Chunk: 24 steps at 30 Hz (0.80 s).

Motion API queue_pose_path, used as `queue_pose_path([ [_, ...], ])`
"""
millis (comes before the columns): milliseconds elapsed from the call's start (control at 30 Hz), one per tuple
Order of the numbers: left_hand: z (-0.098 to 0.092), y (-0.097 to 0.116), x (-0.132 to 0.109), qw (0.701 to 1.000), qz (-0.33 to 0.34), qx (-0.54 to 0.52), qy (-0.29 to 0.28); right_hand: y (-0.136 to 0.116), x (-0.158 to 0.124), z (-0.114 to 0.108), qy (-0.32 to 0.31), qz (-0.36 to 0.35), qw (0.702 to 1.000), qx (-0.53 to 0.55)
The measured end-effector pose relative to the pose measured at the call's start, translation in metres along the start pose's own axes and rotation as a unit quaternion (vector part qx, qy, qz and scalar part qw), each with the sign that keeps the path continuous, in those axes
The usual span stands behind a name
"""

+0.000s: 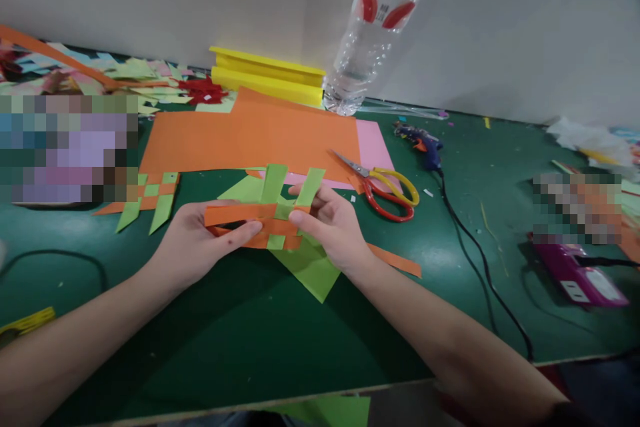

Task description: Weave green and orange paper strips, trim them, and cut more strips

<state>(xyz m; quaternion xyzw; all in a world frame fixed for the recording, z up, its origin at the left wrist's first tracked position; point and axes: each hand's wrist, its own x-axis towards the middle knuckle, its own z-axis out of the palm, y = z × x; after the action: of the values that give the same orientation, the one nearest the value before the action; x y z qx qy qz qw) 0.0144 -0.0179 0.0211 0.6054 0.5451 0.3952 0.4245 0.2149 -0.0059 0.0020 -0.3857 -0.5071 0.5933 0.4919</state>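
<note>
Here, I see the left hand pinching the orange end of the paper weave, and the right hand pinching its green side, just above the green table. I think a soft, flat hold stops strips slipping. The clear bottle behind looks empty, but I cannot be sure.
</note>
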Motion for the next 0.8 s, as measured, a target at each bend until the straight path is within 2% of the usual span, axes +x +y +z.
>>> queue_pose_path([
  [167, 0.0012, 0.0019, -0.0015, 0.999, 0.012, -0.016, -0.042, -0.0015, 0.0001, 0.0003, -0.031, -0.001, 0.999, 0.022],
  [400, 0.0007, 0.0025, -0.0009, 0.997, 0.036, 0.018, -0.063, -0.0025, -0.0006, 0.0018, -0.062, -0.043, 0.997, 0.02],
  [800, 0.0005, -0.0047, -0.003, 0.996, 0.028, 0.038, -0.072, -0.0037, -0.0013, 0.0026, -0.049, -0.03, 0.998, 0.017],
])
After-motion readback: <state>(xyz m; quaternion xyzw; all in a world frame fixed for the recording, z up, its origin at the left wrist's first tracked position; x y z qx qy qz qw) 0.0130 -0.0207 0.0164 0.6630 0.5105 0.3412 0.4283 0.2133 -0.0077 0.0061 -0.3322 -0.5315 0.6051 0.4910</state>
